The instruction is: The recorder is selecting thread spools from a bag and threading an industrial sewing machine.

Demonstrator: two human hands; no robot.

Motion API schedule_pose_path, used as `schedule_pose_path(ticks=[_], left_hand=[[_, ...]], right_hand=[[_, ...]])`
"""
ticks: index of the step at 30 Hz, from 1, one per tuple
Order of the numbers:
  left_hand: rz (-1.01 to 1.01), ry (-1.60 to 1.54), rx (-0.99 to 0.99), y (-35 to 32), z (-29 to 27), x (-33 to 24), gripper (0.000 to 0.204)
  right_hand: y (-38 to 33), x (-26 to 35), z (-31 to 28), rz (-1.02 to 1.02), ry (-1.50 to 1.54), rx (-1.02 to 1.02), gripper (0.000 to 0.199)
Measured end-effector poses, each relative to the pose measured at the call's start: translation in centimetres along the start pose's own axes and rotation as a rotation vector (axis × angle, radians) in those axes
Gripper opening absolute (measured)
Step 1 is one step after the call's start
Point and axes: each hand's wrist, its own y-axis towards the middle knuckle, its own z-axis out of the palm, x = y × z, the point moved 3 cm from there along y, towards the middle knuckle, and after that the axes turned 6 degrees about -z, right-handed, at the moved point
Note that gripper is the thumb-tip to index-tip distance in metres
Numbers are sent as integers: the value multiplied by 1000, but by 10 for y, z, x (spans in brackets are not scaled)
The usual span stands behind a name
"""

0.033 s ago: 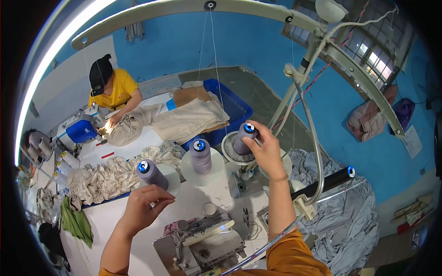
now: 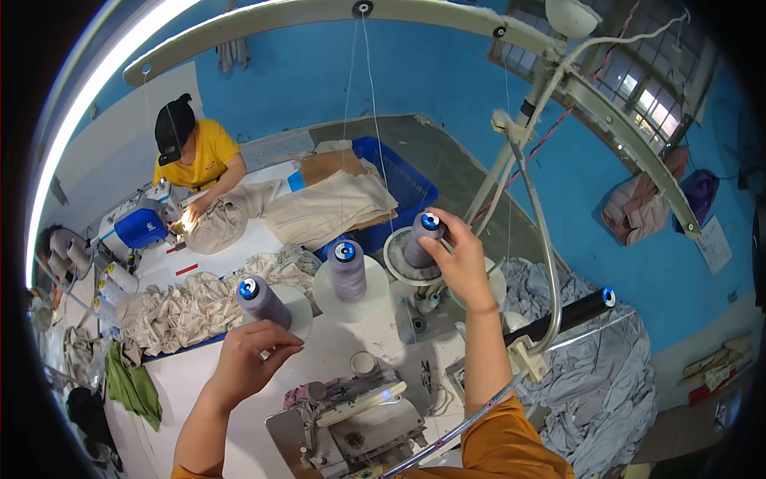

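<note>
My right hand (image 2: 461, 265) is wrapped round the side of a mauve thread cone (image 2: 416, 254), which stands on a round metal holder (image 2: 396, 267) on the thread stand. My left hand (image 2: 254, 358) is closed in a pinch over the table; whatever lies between thumb and fingertips is too fine to see. Just beyond it, a second mauve cone (image 2: 267, 305) leans on a white disc (image 2: 300, 311). Between the hands a third cone (image 2: 349, 275) stands on another pale disc (image 2: 327, 297). Below them sits a sewing machine (image 2: 359, 435), its front partly cut off by the frame.
A metal thread-stand pole (image 2: 550, 271) and curved overhead arm (image 2: 279, 22) frame the workspace. Thread snips (image 2: 426, 377) lie by the machine. Grey fabric (image 2: 598, 383) heaps at right; patterned cloth (image 2: 183, 315) lies left. Across the table, a person (image 2: 199, 160) sews beside a blue basket (image 2: 415, 191).
</note>
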Motion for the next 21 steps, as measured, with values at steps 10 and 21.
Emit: schedule_pose_path(ticks=[10, 21], left_hand=[[-18, -17, 14, -3, -1, 6, 9], [-14, -20, 8, -3, 1, 2, 8]], right_hand=[[-3, -5, 0, 93, 161, -22, 42], [0, -6, 4, 36, 67, 15, 42]])
